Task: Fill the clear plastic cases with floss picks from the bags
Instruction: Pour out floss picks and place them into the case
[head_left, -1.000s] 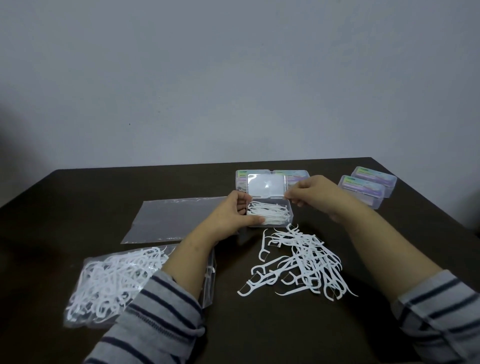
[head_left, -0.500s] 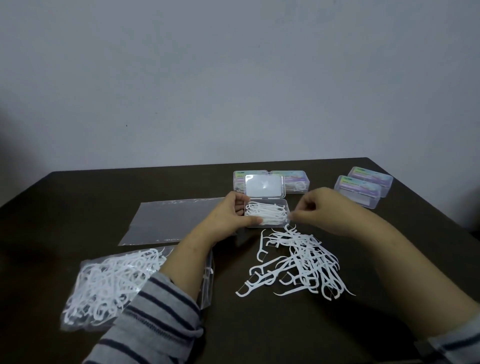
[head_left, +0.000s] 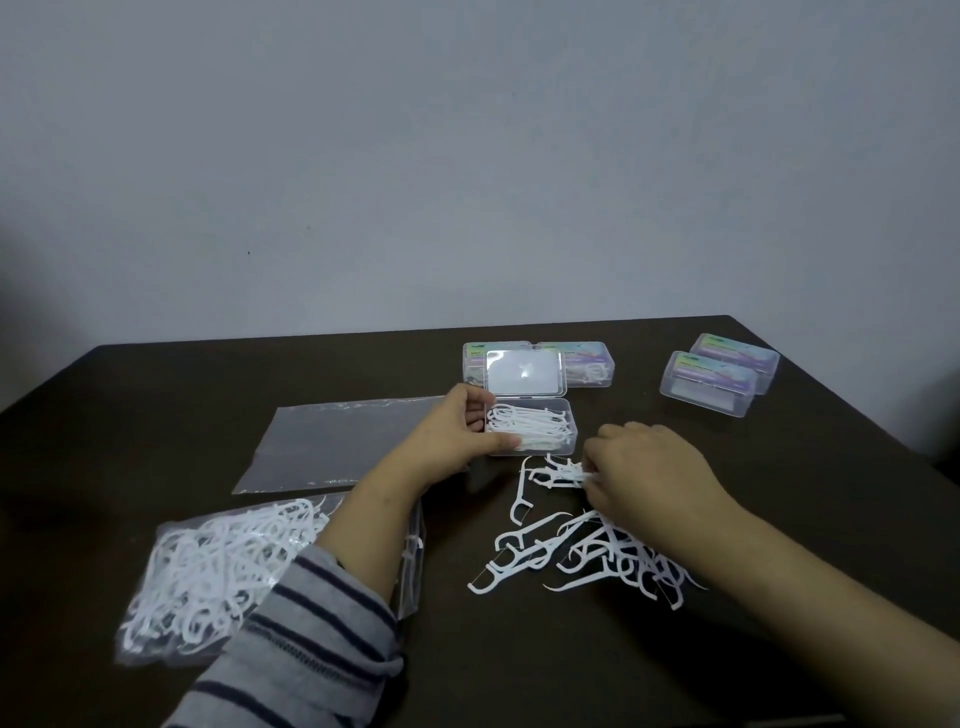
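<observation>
Head view: my left hand (head_left: 457, 441) grips the open clear plastic case (head_left: 531, 434) of white floss picks on the dark table (head_left: 779, 519); my right hand (head_left: 649, 478) pinches picks from the loose white pile (head_left: 582, 556) beside it.

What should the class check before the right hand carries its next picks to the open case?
1. Case lid up: ok.
2. Left hand holds the case: ok.
3. Right hand grips picks: ok.
4. Room left in case: cannot tell.
5. Loose pile within reach: ok.
6. Picks lying one way in the grip: cannot tell.
</observation>
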